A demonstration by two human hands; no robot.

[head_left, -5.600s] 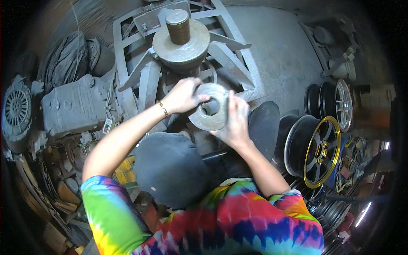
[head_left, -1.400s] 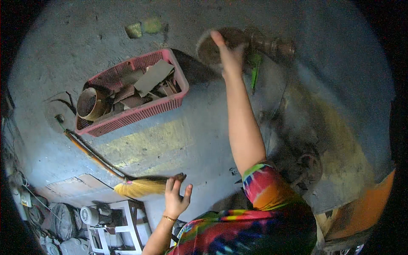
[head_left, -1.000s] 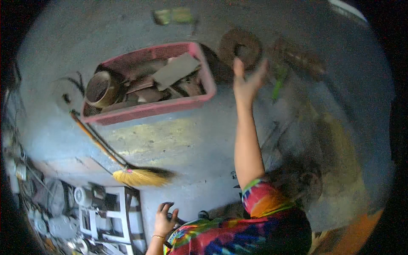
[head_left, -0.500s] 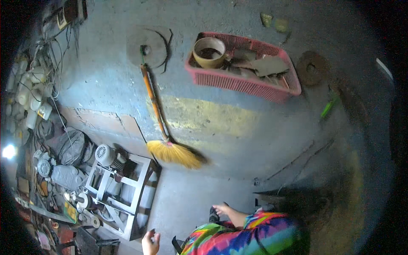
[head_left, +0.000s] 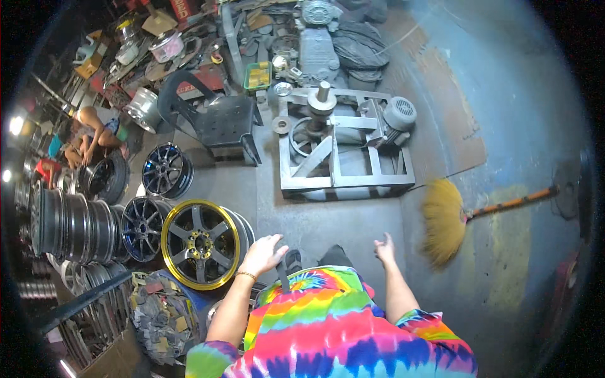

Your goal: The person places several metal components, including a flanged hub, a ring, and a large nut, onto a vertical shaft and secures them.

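Note:
My left hand (head_left: 261,255), with a bracelet at its wrist, hangs open and holds nothing. It is nearest to a car wheel rim (head_left: 200,244) with a gold lip and dark spokes, which stands upright just left of it. My right hand (head_left: 384,249) is also empty over the grey floor, its fingers loosely extended. Ahead of both hands sits a silver metal frame (head_left: 346,184) carrying an electric motor (head_left: 399,113), a shaft and a pulley. Right of it lies a straw broom (head_left: 444,223) with an orange handle.
A black plastic chair (head_left: 225,120) stands beyond the rims. More dark rims (head_left: 165,169) and a row of silver ones (head_left: 75,225) line the left. Another person (head_left: 97,132) crouches by a tyre at far left. Scrap pieces (head_left: 165,318) fill a heap at lower left.
My view has swung left. The metal frame is now ahead and the broom at right. Wheel rims, chair and another person have come in; the pink basket has gone out of view.

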